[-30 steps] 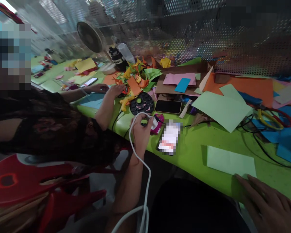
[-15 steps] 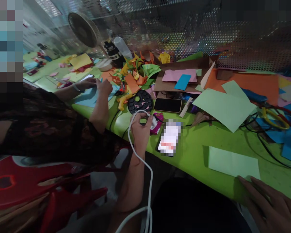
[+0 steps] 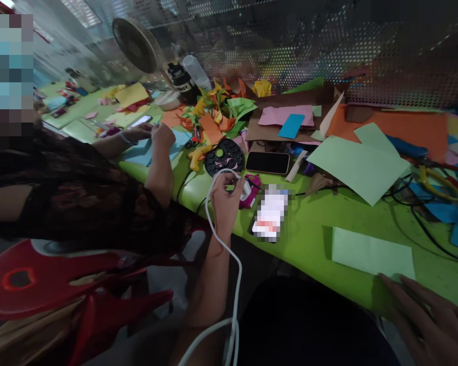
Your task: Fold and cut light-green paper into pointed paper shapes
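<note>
My left hand (image 3: pixel 227 198) is closed at the fingertips on a white cable (image 3: pixel 234 264). The cable loops over the back of this hand and hangs down beside my forearm. Just to the right of the fingers, and partly behind them, lies a magenta packet (image 3: pixel 253 189) with a white part showing. A phone with a lit, blurred-out screen (image 3: pixel 270 213) rests near the table edge. My right hand (image 3: pixel 423 310) is open, its fingers stretched out and touching the near edge of a folded pale green paper (image 3: pixel 372 254).
Beside me, a co-worker's hands (image 3: pixel 148 134) are over blue paper. Behind my left hand sit a round black tray (image 3: pixel 224 157) and a dark-screened phone (image 3: pixel 267 162). Coloured paper, yellow-handled scissors (image 3: pixel 440 184) and black cables spread along the right. A red chair (image 3: pixel 57 274) stands at left.
The view has shifted slightly, so things on the table appear a little further right. Both my hands keep the same pose, and the left one still holds the cable.
</note>
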Tool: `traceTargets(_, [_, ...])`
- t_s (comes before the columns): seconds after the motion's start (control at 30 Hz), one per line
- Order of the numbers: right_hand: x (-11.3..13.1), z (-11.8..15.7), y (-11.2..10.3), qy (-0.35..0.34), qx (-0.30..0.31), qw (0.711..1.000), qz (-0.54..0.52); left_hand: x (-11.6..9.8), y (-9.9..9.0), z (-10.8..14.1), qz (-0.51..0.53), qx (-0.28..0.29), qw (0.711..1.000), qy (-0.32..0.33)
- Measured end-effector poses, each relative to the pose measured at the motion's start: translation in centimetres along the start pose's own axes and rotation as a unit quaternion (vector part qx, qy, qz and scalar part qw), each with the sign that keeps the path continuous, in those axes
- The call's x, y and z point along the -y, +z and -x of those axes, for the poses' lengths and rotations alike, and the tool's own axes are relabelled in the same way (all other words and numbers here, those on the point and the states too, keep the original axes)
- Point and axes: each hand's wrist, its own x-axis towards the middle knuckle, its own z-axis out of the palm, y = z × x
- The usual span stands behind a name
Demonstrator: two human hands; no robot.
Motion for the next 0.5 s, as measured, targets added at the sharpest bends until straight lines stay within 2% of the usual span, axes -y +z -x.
traceTargets(0.1, [0.4, 0.0, 0.0, -0.002, 0.007, 0.999, 0.044, 0.0, -0.1, 0.0, -0.01, -0.001, 1.0, 0.01])
traceTargets(0.37, [0.2, 0.0, -0.1, 0.0, 0.001, 0.999, 0.046, -0.1, -0.4, 0.7, 0.032, 0.018, 0.999, -0.006])
traceTargets(0.5, [0.3, 0.0, -0.1, 0.005, 0.002, 0.999, 0.047, 0.1, -0.6, 1.2, 0.039, 0.003, 0.999, -0.023])
